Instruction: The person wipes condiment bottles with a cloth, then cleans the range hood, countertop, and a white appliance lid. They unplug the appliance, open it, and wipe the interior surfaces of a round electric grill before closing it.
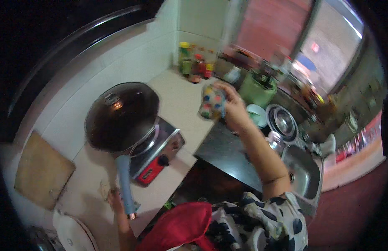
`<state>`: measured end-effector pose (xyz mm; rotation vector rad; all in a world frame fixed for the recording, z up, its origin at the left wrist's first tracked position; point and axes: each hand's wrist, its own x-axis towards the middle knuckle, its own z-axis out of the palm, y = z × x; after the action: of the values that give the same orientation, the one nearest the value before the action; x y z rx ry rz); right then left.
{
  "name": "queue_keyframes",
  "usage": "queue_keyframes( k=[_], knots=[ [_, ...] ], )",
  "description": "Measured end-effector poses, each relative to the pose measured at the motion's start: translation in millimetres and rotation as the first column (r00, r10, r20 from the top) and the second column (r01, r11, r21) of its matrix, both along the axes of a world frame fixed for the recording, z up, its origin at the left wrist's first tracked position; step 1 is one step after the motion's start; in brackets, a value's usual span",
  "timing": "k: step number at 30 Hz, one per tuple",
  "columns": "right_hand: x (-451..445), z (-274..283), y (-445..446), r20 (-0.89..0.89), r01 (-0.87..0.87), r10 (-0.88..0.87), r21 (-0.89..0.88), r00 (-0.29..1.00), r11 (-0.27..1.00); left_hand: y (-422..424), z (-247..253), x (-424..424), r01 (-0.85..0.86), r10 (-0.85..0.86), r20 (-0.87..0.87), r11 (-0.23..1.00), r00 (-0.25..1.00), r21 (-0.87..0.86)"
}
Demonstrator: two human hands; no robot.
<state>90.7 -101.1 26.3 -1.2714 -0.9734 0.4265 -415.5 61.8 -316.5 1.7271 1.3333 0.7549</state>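
Note:
My right hand (232,105) is raised over the corner of the counter, its fingers closed around a small pale object with multicoloured spots (212,102). Blur hides whether that object is a folded cloth or a container. Low on the left, my left hand (115,200) is beside the grey-blue handle (126,185) of a wok and partly behind it. A pale, yellowish thing (104,189) lies at its fingertips; whether the hand grips it I cannot tell. The wok, under a dark domed lid (123,116), sits on a portable gas stove (151,168) with a red front panel.
A wooden cutting board (43,171) leans on the tiled wall, above a white rounded appliance (74,233). Sauce bottles (197,67) stand in the corner. On the right are a green container (256,89), stacked metal bowls (282,122) and a steel sink (302,172).

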Motion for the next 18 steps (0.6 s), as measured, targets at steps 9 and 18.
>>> queue_keyframes(
  k=[9, 18],
  knots=[
    [13.3, -57.7, -239.1, -0.322, -0.011, -0.079, -0.269, 0.944, 0.963, -59.6, 41.7, 21.4, 0.133, 0.113, -0.611, 0.930, 0.783, 0.343],
    [99.7, -92.6, -414.2, -0.584, 0.560, -0.516, -0.124, 0.626, 0.819, -76.8, 2.6, 13.1, 0.038, 0.373, -0.717, 0.873, 0.589, 0.486]
  ],
)
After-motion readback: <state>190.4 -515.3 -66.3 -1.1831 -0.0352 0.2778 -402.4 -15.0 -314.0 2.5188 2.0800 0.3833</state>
